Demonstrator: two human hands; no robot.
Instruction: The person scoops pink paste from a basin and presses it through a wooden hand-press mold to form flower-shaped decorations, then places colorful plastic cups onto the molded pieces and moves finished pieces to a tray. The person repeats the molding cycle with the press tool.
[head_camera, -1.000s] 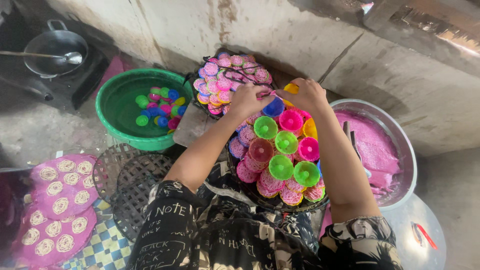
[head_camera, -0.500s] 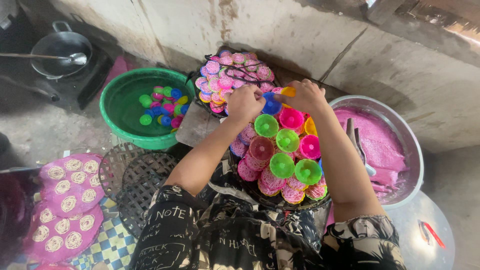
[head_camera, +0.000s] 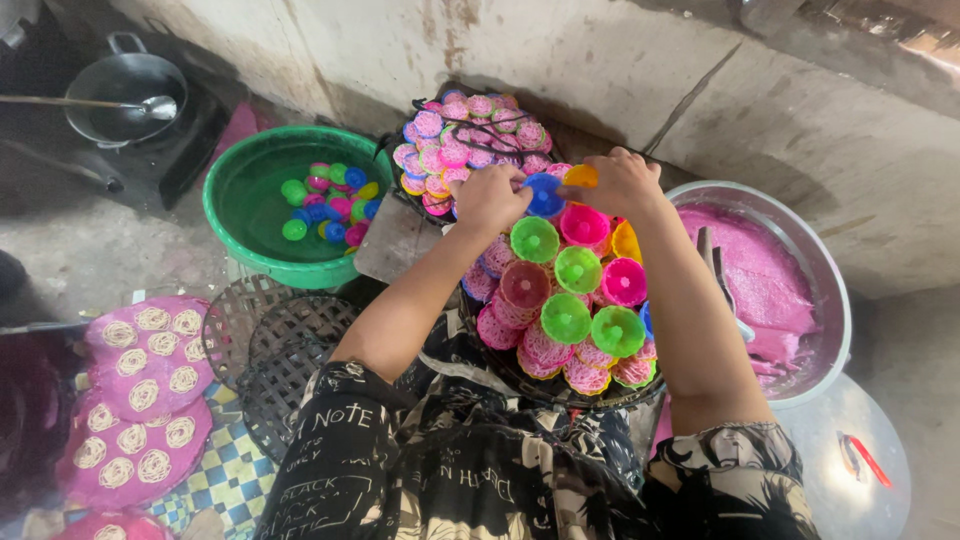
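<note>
**Both hands meeting on a blue mould at the far edge of the tray**

Near: patterned dark sleeves are framing the bottom of the view. Near left, woven baskets (head_camera: 275, 350) are lying empty beside pink cloths (head_camera: 140, 390) carrying coiled noodle nests, probably spread flat so they dry or cool.

Middle: a round dark tray (head_camera: 560, 385) is sitting between the forearms, packed with small plastic moulds (head_camera: 566, 318) in green, pink, red and orange. Smooth, shallow, cup-shaped, open side up on top; ones beneath are holding pink lacy strands. Stacking seems to be saving tray space.

Right: a metal basin (head_camera: 835, 300) is holding thick, matte pink batter (head_camera: 760, 280), within easy reach. A white lid (head_camera: 850, 470) is lying near right.

Far: the left hand (head_camera: 488, 198) is pinching the blue mould (head_camera: 545, 195) with curled fingers. The right hand (head_camera: 622, 182) is gripping an orange mould (head_camera: 582, 177) just beside it, fingers bent round the rim. Behind, a second tray of filled pink moulds (head_camera: 455, 150).

Far left: a green tub (head_camera: 235, 185) is soaking loose moulds in water, likely rinsing. A dark pan (head_camera: 120, 90) with a ladle beyond.
</note>
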